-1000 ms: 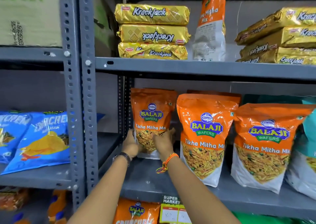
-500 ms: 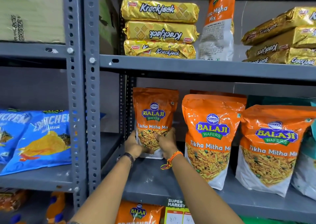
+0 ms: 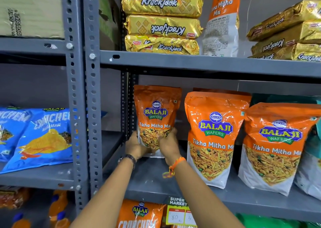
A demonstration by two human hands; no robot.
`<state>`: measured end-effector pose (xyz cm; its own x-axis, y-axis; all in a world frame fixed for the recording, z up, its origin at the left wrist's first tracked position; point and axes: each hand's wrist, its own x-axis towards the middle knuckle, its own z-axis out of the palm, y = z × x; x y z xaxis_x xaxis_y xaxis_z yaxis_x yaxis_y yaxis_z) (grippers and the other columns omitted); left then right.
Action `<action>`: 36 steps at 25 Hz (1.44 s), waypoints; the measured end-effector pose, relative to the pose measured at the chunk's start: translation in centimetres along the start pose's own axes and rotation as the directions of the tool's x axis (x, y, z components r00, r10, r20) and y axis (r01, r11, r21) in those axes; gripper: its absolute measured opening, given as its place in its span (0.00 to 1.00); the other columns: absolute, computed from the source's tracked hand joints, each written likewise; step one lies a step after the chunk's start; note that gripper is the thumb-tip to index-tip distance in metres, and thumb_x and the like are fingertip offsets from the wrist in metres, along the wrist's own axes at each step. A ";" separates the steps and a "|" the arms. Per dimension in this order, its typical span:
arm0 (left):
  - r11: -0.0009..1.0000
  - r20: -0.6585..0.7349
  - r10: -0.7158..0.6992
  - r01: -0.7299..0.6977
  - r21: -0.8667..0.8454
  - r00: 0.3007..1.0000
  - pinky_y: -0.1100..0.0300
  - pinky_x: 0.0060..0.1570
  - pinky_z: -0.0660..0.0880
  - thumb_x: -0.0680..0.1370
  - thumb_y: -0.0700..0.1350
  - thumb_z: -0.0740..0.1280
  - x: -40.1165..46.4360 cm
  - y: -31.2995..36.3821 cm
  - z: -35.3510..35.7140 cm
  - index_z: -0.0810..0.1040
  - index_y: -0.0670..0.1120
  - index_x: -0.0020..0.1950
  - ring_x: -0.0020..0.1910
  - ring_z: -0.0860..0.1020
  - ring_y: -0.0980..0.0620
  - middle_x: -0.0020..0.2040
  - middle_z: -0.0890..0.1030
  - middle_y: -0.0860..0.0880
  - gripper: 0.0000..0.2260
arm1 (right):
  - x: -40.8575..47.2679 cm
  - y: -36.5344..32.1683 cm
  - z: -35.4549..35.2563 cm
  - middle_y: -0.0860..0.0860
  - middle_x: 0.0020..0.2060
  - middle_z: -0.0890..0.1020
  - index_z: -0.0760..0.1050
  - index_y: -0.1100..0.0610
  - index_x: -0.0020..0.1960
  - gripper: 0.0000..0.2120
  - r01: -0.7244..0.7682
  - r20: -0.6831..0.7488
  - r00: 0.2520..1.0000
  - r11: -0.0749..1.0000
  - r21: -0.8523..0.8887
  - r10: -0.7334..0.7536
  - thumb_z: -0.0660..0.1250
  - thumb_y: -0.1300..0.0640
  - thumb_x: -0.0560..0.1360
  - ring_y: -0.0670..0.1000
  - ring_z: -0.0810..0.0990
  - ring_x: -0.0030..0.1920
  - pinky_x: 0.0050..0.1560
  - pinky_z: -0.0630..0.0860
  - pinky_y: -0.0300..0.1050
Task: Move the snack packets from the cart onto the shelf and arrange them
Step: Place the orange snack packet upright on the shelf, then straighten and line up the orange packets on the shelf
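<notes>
Both hands clasp the lower part of one orange Balaji Tikha Mitha Mix pouch (image 3: 157,116) at the centre of the frame: the left hand (image 3: 137,147) wraps its left lower edge, the right hand (image 3: 168,145) its right lower edge, fingers closed on the clear window. The pouch stands upright at the back left of the grey middle shelf (image 3: 173,189), close to the perforated rear upright (image 3: 128,104). The likeliest slip from here seems to be the pouch tipping forward once released, since its base looks narrow and its top heavy, or leaning into the neighbouring Tikha Mitha Mix pouch (image 3: 214,137) just to its right and knocking the row askew. It is glossy orange foil, creased near the top, with a blue and yellow logo, a white lower section and a window showing the yellow mix. It sits further back than its neighbours.
</notes>
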<state>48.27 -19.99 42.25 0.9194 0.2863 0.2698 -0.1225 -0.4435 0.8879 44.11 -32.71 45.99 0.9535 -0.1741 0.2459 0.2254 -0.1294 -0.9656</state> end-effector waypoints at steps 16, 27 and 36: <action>0.953 0.431 0.302 -0.269 -0.138 0.850 0.54 0.63 0.78 0.53 0.55 0.86 -11.3 5.9 8.1 0.73 0.54 0.67 0.61 0.79 0.58 0.62 0.81 0.56 0.45 | -9.0 5.4 -15.9 0.53 0.67 0.73 0.60 0.54 0.73 0.24 0.120 -0.342 0.922 0.973 -0.196 -0.183 0.62 0.57 0.80 0.53 0.72 0.68 0.65 0.70 0.50; 0.961 0.301 0.197 -0.123 -0.250 0.933 0.50 0.64 0.78 0.54 0.49 0.86 -9.4 1.3 0.4 0.76 0.57 0.62 0.61 0.81 0.56 0.59 0.84 0.56 0.39 | -9.5 3.4 -10.2 0.50 0.61 0.78 0.68 0.54 0.66 0.14 0.148 -0.085 0.985 0.987 -0.058 -0.153 0.62 0.59 0.80 0.48 0.77 0.60 0.57 0.74 0.40; 0.949 0.238 0.132 -0.053 -0.310 0.962 0.52 0.58 0.80 0.63 0.30 0.81 -9.0 -0.8 -4.5 0.75 0.57 0.59 0.60 0.81 0.52 0.58 0.84 0.51 0.33 | -7.5 0.4 -7.5 0.47 0.54 0.80 0.70 0.54 0.63 0.15 0.072 0.067 0.995 0.996 0.044 -0.074 0.66 0.53 0.78 0.46 0.80 0.54 0.52 0.78 0.43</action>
<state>38.37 -18.42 40.81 0.9575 0.0151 0.2882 -0.2814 -0.1725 0.9440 35.58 -38.79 44.41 0.9453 -0.0985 0.3110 0.3017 -0.0983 -0.9483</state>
